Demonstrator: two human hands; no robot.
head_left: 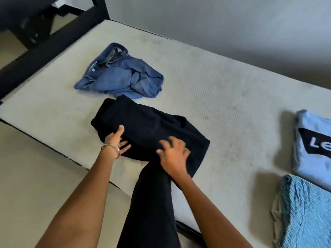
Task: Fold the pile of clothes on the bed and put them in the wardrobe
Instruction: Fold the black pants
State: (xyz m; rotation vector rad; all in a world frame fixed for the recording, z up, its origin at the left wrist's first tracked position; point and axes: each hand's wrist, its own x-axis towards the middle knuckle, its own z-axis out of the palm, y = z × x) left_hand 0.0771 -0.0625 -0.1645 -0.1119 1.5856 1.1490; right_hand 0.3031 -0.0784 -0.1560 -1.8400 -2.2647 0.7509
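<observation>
Two tops (312, 140) lie folded, both hands, left hand (117, 140) and right hand (172, 154), flat and open, press the half-folded black trousers (148, 129), while crumpled jeans (120, 76) wait.

Left hand (117, 141) thumb raised, fingers spread, right hand (172, 154) fingers splayed, palm down

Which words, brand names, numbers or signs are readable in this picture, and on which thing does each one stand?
"Le": white letters on a black patch on the folded light blue T-shirt at the right edge of the mattress; the picture's edge cuts off the rest of the word.
Crumpled blue jeans: a button shows at the waist, but no text is readable.
Nothing else in view carries readable text.
</observation>
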